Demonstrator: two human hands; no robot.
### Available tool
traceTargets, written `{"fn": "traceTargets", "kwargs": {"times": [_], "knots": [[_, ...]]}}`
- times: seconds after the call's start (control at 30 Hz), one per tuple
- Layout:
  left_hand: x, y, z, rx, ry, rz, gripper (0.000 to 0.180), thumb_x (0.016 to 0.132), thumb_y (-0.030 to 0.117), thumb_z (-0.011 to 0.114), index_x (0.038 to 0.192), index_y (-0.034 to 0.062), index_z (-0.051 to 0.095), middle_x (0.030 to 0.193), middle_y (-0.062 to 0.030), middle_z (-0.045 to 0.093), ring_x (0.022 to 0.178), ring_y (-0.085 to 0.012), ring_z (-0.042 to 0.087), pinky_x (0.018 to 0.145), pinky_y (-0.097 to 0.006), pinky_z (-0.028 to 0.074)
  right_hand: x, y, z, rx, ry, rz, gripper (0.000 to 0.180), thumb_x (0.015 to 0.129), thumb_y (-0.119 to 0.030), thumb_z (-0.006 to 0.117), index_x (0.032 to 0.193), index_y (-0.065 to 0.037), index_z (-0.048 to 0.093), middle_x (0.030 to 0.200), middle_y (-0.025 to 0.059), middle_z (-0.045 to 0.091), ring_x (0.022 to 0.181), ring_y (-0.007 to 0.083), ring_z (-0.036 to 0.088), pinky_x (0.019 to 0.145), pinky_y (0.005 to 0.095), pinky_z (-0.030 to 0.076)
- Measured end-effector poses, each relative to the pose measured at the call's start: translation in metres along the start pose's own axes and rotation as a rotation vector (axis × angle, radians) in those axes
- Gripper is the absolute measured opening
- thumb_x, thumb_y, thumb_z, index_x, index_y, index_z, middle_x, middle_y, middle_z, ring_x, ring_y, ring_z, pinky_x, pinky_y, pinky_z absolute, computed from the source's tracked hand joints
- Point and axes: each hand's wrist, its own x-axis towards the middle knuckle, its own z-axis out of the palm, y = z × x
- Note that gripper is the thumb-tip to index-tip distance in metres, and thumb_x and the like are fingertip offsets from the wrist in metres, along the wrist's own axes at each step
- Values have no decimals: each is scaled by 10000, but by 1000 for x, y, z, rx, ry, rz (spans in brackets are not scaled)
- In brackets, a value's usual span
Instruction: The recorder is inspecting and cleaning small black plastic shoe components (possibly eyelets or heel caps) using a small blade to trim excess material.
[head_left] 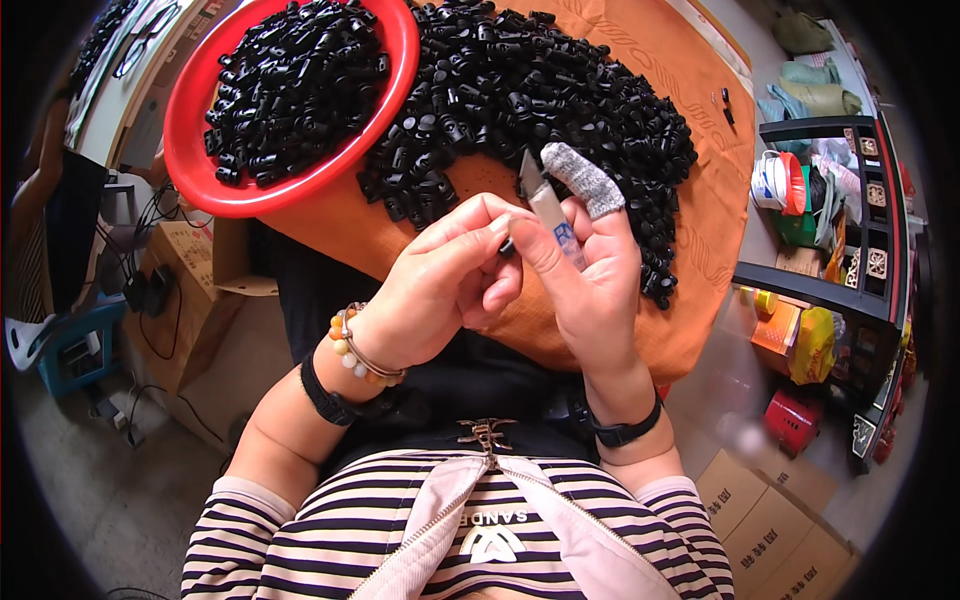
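My left hand (440, 265), with a bead bracelet at the wrist, pinches a small black plastic part (507, 246) between thumb and fingers. Most of that part is hidden by the fingertips. Close beside it, my right hand (590, 275) grips a craft knife (548, 207), its blade pointing up and away from me. A grey knitted finger cover (583, 178) is on one right finger. The right thumb reaches across to the black part. Just beyond both hands spreads a large pile of black plastic parts (520, 90) on an orange cloth (715, 215).
A red basin (185, 150) full of similar black parts stands at the far left of the table. Cardboard boxes (185, 290) and a blue stool (80, 345) are on the left floor. At right stand a dark shelf rack (820, 295) with bags and tubs, and more cartons (765, 530).
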Motion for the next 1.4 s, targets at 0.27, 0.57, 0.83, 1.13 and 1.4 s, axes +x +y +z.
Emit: {"fn": "traceTargets", "kwargs": {"times": [0.27,0.57,0.83,1.13,1.4], "knots": [[1,-2,-2,-15,-15,13,213,945,276,404,1057,115,490,637,-1,466,495,-45,353,423,-178,248,-3,1,2,13,35,-53,442,840,-58,623,1220,44,421,968,61,573,836,49,519,709,174,441],[-8,31,-8,129,173,277,288,957,290,395,1143,84,471,646,-12,481,483,-58,379,425,-175,297,-3,-7,-29,-75,156,-75,413,889,-140,572,1250,1,430,951,-32,500,740,8,404,658,134,347],[-21,102,-54,17,1,658,362,973,215,326,1309,81,310,1336,-248,358,1058,-262,553,784,-321,526,-8,-6,-63,-95,289,-65,236,948,-242,453,1064,-38,482,706,-6,445,490,-5,318,401,127,232],[-5,62,-33,128,99,511,376,947,188,405,1274,6,362,894,-91,561,712,-114,549,609,-231,474,-9,-16,-86,-91,375,-48,299,937,-278,476,1114,-38,493,699,-20,470,505,-9,325,424,133,242],[2,29,-6,266,131,210,277,933,155,427,1176,28,471,829,-33,562,670,-53,508,578,-184,401,-12,-14,-118,-415,603,-135,562,800,-5,632,1300,-37,376,813,6,492,710,38,460,606,169,394]]}}
